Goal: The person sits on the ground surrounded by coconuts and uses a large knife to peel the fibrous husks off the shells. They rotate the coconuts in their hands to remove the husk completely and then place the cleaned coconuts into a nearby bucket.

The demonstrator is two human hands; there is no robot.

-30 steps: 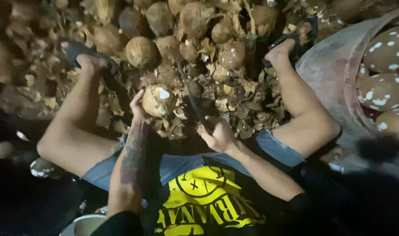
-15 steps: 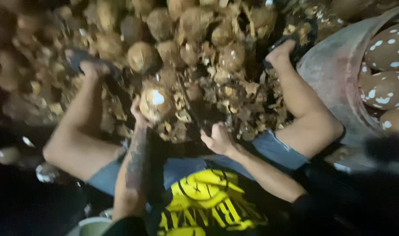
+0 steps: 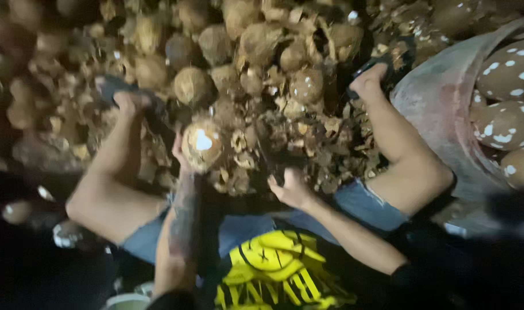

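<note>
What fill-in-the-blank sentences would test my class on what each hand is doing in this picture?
1. The left hand holds up a husked ____ with a white patch showing.
2. The right hand has its grip on a dark ____.
3. Brown husk scraps lie on the ground between the person's ____.
4. The sack at right holds coconuts spotted with ____.

Missing words: coconut; blade; legs; white

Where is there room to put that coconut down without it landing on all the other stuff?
Hardly any. The ground between the legs is heaped with husk scraps, and coconuts crowd beyond the feet. The sack on the right is full. The left hand holds the coconut. Only the dark strip beside the left knee looks barer.
</note>
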